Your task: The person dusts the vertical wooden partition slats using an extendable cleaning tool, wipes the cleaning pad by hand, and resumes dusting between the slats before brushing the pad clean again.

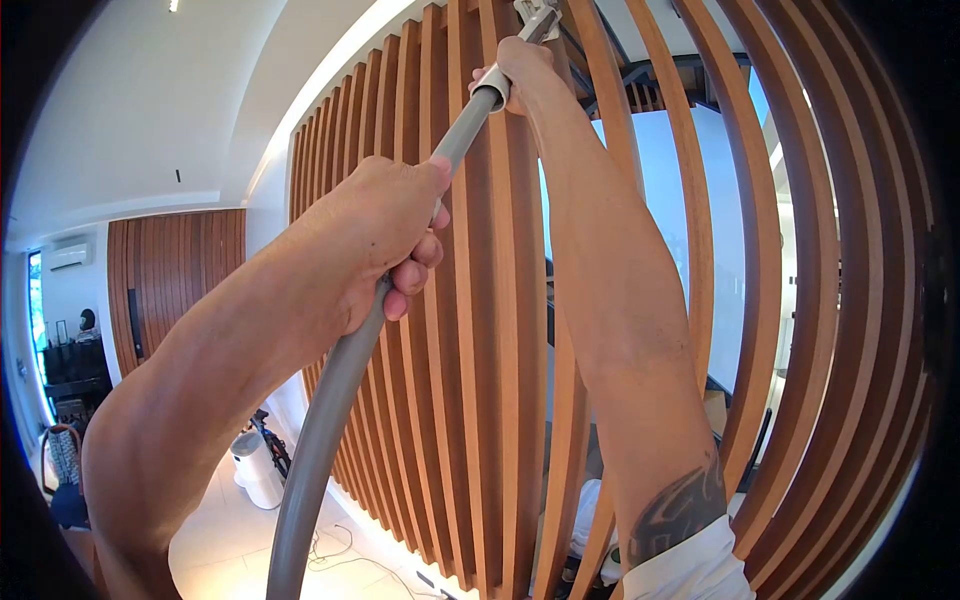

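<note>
A long grey pole (330, 410) runs up from the bottom edge to the top of the view, curved by the wide lens. My left hand (395, 225) is wrapped round its middle. Higher up, my right hand (520, 72) grips it close to a pale collar (492, 90) where the tube's width changes. A light, metallic-looking fitting (540, 18) shows just beyond my right hand, partly cut off by the top edge. Both arms are raised, and the pole's upper end is near the top of the wooden slats (455, 300). The pole's lower end is out of view.
Vertical slats fill the middle and right, with gaps (660, 200) between those at right. A white cylindrical appliance (257, 470) stands on the pale floor at lower left, near a loose cable (345, 550). Dark furniture (75, 370) and a wood-panelled wall (190, 270) lie farther left.
</note>
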Motion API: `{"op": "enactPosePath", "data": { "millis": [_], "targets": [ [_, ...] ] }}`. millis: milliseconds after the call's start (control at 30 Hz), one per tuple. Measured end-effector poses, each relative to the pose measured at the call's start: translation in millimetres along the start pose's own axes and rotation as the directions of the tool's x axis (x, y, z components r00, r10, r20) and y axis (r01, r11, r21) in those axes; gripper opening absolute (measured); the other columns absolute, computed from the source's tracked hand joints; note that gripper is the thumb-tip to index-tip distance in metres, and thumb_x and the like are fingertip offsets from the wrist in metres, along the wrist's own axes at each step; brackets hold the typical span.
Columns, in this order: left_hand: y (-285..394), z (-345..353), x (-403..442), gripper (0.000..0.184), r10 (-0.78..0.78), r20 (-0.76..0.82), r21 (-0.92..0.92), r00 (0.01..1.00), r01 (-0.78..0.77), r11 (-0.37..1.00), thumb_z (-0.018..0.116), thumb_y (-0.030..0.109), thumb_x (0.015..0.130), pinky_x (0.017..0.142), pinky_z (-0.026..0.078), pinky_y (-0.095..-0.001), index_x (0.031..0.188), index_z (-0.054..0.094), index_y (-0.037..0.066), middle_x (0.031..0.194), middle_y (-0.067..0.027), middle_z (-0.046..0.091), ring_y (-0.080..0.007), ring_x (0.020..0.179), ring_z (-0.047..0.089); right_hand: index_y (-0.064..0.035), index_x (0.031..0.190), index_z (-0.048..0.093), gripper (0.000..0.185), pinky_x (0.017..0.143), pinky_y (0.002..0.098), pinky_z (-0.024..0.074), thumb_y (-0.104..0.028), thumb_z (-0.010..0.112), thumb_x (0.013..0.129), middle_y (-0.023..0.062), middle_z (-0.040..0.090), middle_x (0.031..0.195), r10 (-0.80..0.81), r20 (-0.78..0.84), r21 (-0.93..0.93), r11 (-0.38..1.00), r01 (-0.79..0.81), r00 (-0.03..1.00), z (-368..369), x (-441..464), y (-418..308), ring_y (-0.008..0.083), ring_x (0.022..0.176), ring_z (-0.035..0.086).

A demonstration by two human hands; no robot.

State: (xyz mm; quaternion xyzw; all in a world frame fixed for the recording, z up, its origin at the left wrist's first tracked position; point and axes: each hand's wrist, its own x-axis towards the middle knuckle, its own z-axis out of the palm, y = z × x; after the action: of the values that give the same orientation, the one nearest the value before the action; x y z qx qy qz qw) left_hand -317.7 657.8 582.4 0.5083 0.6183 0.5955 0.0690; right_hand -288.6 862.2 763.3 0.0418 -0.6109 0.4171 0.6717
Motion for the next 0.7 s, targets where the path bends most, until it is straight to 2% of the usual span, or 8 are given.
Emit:
{"op": "enactPosePath", "data": {
  "millis": [133,200,533,600,700],
  "targets": [
    [-6.7,-6.9,-4.0,0.035,-0.011,0.034,-0.013,0.999,0.012,1.0,0.036,0.037,0.1,0.042,0.033,-0.0283,0.088,0.044,0.005,0.061,0.0008,0.04,-0.0084,0.045,0.036,0.0117,0.125,0.027,0.04,0.046,0.0445,0.0566,-0.003,0.033,0.088,0.0268,0.054,0.081,0.029,0.004,-0.022,0.999,-0.029,1.0,1.3,-8.6,0.9,0.0293,0.057,0.06],
    [-9.5,-12.3,-7.9,0.036,-0.024,0.047,-0.007,0.999,0.024,1.0,0.035,0.038,0.1,0.043,0.033,-0.0281,0.088,0.044,0.005,0.063,0.0,0.04,-0.0086,0.045,0.036,0.0182,0.127,0.032,0.048,0.044,0.0356,0.0567,-0.002,0.039,0.084,0.0316,0.053,0.108,0.029,-0.038,-0.001,1.0,-0.029,0.999,5.1,-20.5,0.1,0.0307,0.057,0.066],
    [-30.2,-24.4,-30.9,0.039,-0.049,0.116,0.007,0.992,0.049,0.999,0.033,0.04,0.1,0.046,0.033,-0.0273,0.089,0.044,0.005,0.063,0.0023,0.037,-0.0082,0.049,0.036,0.0149,0.129,0.029,0.047,0.042,0.0373,0.0551,-0.005,0.039,0.087,0.0309,0.053,0.105,0.089,-0.063,0.006,0.996,-0.088,0.994,12.1,-52.6,6.1,0.0304,0.054,0.064],
    [-35.9,-25.8,-34.5,0.04,-0.043,0.085,-0.037,0.995,0.047,0.998,0.038,0.042,0.1,0.033,0.031,-0.0227,0.082,0.046,0.008,0.055,0.0062,0.037,-0.0039,0.039,0.034,0.0106,0.131,0.029,0.047,0.041,0.0383,0.0539,-0.007,0.039,0.089,0.0301,0.053,0.104,0.101,-0.07,0.004,0.995,-0.101,0.992,13.7,-60.2,7.8,0.0297,0.054,0.063],
    [-41.5,-32.9,-42.7,0.04,-0.08,0.09,-0.016,0.993,0.082,0.997,0.037,0.042,0.101,0.033,0.031,-0.0225,0.081,0.046,0.008,0.056,0.0059,0.037,-0.004,0.039,0.034,0.0075,0.132,0.028,0.046,0.04,0.0382,0.0531,-0.009,0.039,0.091,0.0286,0.053,0.1,0.117,-0.089,0.003,0.993,-0.117,0.989,17.5,-73.2,8.6,0.0292,0.053,0.062]
  ]
}}
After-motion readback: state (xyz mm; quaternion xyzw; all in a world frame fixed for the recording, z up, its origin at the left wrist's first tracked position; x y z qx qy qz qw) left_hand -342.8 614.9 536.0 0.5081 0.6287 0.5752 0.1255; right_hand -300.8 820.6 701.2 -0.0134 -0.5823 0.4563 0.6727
